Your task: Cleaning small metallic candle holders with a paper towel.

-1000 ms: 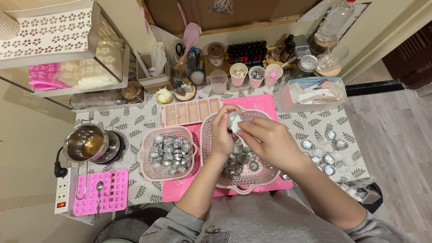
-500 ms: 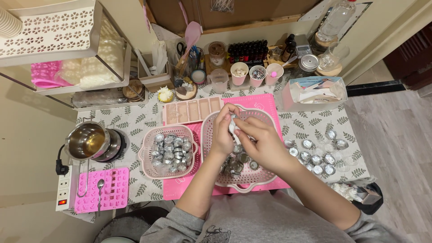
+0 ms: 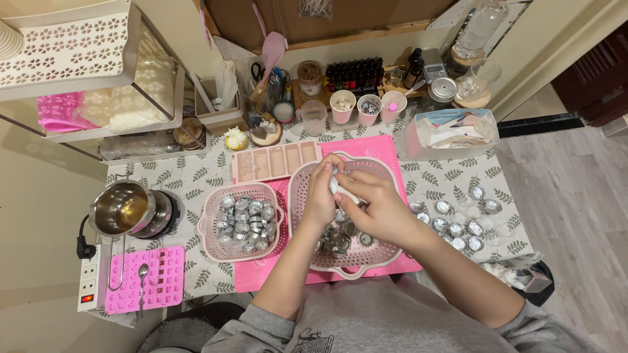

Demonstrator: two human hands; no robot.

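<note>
White cup (image 3: 341,188) sits pinched between left hand (image 3: 322,196) and right hand (image 3: 376,206), both closed on it, directly above the round basket (image 3: 297,196).

Two baskets (image 3: 243,222) (image 3: 356,258) sit side by side on a mat (image 3: 386,147).

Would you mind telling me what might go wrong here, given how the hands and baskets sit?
1. Both hands, left hand and right hand, work a small white piece over the round basket; a slip would likely drop it among the metal cups.
2. The right forearm reaches past the loose cups on the cloth and might sweep them toward the table edge.
3. The metal pot sits by the power strip; a spill there could be hazardous.
</note>
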